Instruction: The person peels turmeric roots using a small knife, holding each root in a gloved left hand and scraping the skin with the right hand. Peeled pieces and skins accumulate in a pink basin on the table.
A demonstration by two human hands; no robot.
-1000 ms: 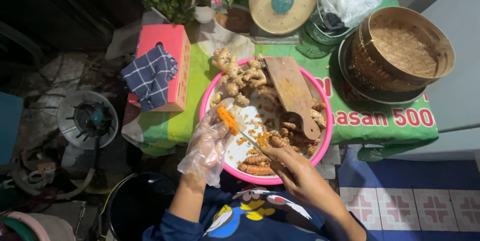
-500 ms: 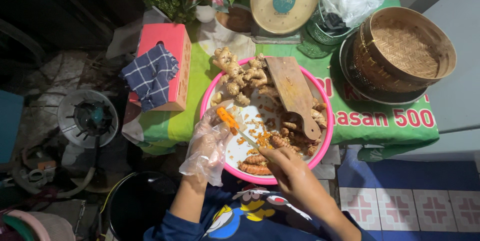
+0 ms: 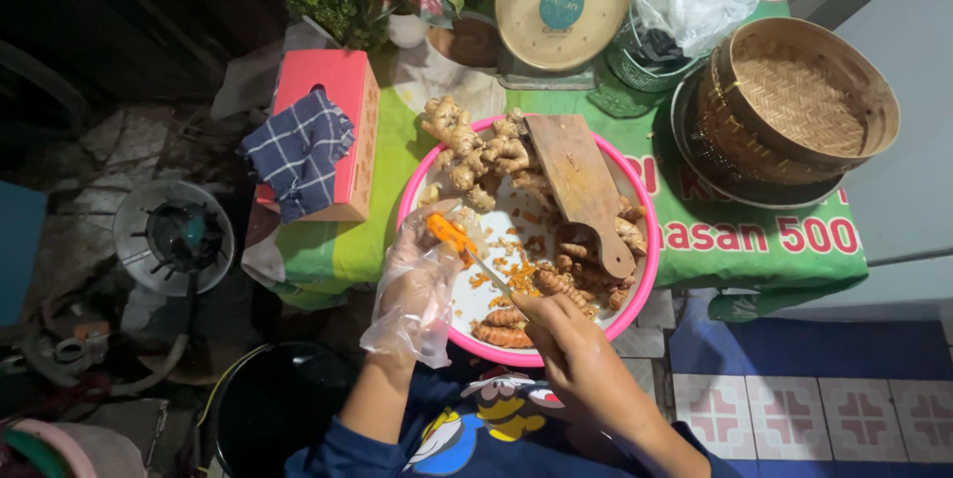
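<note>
Over the near-left rim of the pink basin (image 3: pixel 409 202), the gloved left hand (image 3: pixel 417 284) pinched a peeled orange root (image 3: pixel 445 232) – its long axis slanting from upper left down toward the right hand (image 3: pixel 566 344), which gripped a thin knife (image 3: pixel 488 272). Orange peelings (image 3: pixel 516 274) littered the basin's middle; several unpeeled roots (image 3: pixel 501 324) still waited along the near edge – seemingly midway.

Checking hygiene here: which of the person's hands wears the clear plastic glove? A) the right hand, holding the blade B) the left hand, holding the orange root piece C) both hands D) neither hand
B: the left hand is wrapped in the clear plastic glove and pinches the orange root piece, while the right hand is bare.
</note>
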